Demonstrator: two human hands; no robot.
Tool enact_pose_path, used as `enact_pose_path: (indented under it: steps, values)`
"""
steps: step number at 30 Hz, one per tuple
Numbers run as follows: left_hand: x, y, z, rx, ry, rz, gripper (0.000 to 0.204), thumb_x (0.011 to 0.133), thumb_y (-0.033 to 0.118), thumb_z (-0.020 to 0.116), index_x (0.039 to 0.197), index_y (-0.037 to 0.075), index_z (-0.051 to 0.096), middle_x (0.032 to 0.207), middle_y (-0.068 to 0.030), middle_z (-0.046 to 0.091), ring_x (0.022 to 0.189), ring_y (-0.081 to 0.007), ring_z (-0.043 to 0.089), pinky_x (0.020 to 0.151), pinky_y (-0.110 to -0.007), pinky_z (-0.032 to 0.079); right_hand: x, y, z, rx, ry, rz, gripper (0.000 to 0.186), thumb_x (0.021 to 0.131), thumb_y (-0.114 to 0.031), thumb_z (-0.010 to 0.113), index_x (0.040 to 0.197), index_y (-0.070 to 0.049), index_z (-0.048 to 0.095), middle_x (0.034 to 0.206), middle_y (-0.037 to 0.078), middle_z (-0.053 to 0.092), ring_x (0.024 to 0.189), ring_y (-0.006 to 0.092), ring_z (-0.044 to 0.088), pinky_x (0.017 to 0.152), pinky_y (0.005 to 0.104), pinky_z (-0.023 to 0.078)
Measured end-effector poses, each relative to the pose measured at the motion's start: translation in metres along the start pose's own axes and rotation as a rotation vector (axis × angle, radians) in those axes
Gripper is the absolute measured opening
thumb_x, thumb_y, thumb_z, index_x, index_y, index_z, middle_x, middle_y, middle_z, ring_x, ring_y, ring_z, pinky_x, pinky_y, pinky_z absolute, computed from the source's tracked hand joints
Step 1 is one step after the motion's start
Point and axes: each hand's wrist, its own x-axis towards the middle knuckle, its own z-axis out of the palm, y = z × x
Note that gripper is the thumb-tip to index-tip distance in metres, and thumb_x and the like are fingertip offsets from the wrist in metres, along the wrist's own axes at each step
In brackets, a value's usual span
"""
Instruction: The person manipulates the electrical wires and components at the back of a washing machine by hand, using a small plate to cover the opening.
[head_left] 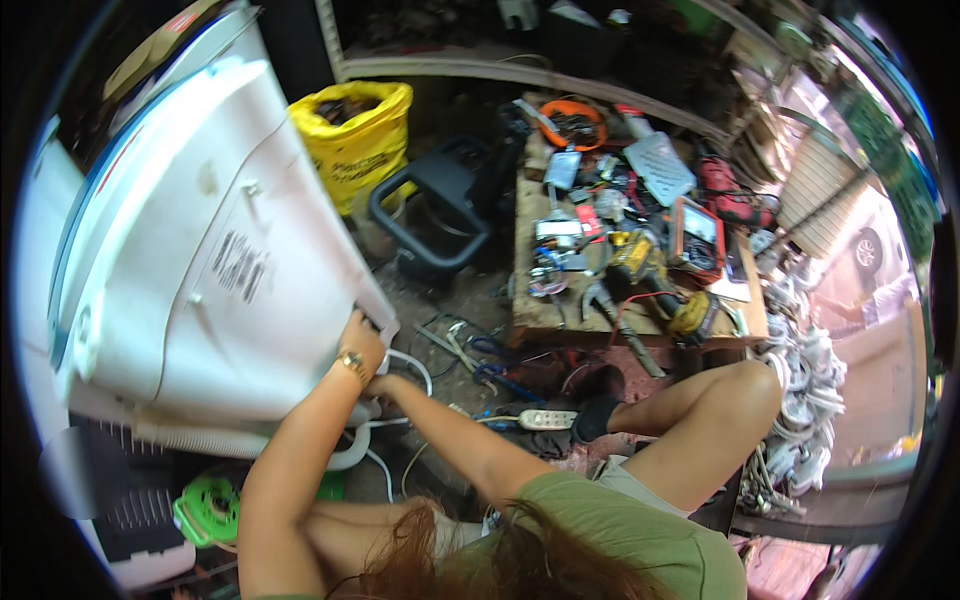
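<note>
A large white appliance [270, 300] with printed markings on its flat panel leans at the left; it looks like a washing machine. My left hand [361, 341], with a gold watch [353, 366] on the wrist, grips the lower right edge, its fingertips tucked into a dark gap there. Just below that wrist is my right hand [378, 386], mostly hidden behind my left arm and the casing, so its fingers cannot be made out. White tubing [408, 366] curves out beside both hands. Along the appliance's lower side runs a ribbed hose [195, 436].
A wooden table [540, 318] at right carries a hammer [622, 328], a yellow drill [640, 262], an orange bowl [598, 141] and small parts. Behind stand a yellow bag [385, 140] and a dark plastic frame [432, 262]. Cables and a power strip [548, 420] lie on the floor.
</note>
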Motion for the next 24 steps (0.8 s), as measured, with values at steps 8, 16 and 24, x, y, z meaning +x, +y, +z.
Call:
enact_pose_path:
  steps: [8, 16, 24]
  values:
    - [0.0, -0.004, -0.012, 0.014, -0.076, 0.027, 0.028, 0.091, 0.025, 0.046, 0.103, 0.019, 0.071, 0.106, -0.0007, 0.068, 0.109, -0.0165, 0.056, 0.095, -0.04, 0.026, 0.052, 0.013, 0.036, 0.458, 0.264, -0.067, 0.05, 0.088, -0.035, 0.057, 0.124, -0.001, 0.051, 0.118, 0.015, 0.058, 0.104, 0.0277, 0.057, 0.084, 0.0419, 0.049]
    - [-0.006, -0.002, -0.003, 0.03, -0.027, 0.039, 0.031, 0.091, 0.032, 0.046, 0.096, 0.015, 0.072, 0.097, -0.0032, 0.07, 0.1, -0.0186, 0.06, 0.092, -0.038, 0.03, 0.062, 0.045, 0.076, 0.919, 0.63, -0.33, 0.017, 0.088, -0.009, 0.055, 0.098, 0.002, 0.063, 0.085, 0.009, 0.064, 0.074, 0.0162, 0.058, 0.061, 0.0329, 0.048]
    - [0.002, -0.003, -0.001, -0.246, 0.202, -0.074, 0.022, 0.086, 0.018, 0.047, 0.09, 0.015, 0.068, 0.081, -0.0027, 0.07, 0.082, -0.0184, 0.066, 0.086, -0.038, 0.035, 0.065, 0.05, 0.084, 1.128, 0.623, -0.333, 0.016, 0.088, -0.004, 0.06, 0.1, 0.005, 0.064, 0.098, 0.01, 0.066, 0.085, 0.0149, 0.06, 0.077, 0.0276, 0.048]
